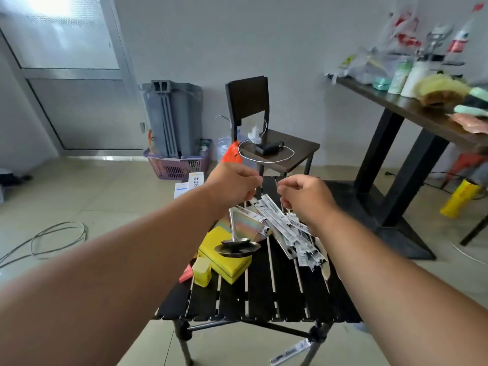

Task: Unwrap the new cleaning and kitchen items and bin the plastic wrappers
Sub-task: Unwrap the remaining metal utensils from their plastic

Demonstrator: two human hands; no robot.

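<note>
- Head view: I see both hands raised over the far edge of the black slatted folding table (pixel 266 294), knuckles toward me. The left hand (pixel 232 184) and right hand (pixel 303 196) are curled, thumbs and forefingers drawn together facing each other across a small gap; they seem to pinch something thin and clear between them, but I cannot make it out.
- Progress, as I judge it: well under way. Two bare steel spoons (pixel 236 247) lie stacked on a holographic foil sheet (pixel 247 224), and a heap of printed plastic wrappers (pixel 287 228) is not yet binned.
- That heap sits just below the right hand, at about 6 o'clock from it and 4 o'clock from the left hand.
- A yellow sponge block (pixel 224 257) and a smaller yellow piece (pixel 202 270) lie at 7 o'clock from the spoons.
- One wrapper (pixel 290 352) lies on the floor under the table's near edge.
- A grey plastic bin (pixel 173 117) stands by the wall at 11 o'clock, well apart from the hands.
</note>
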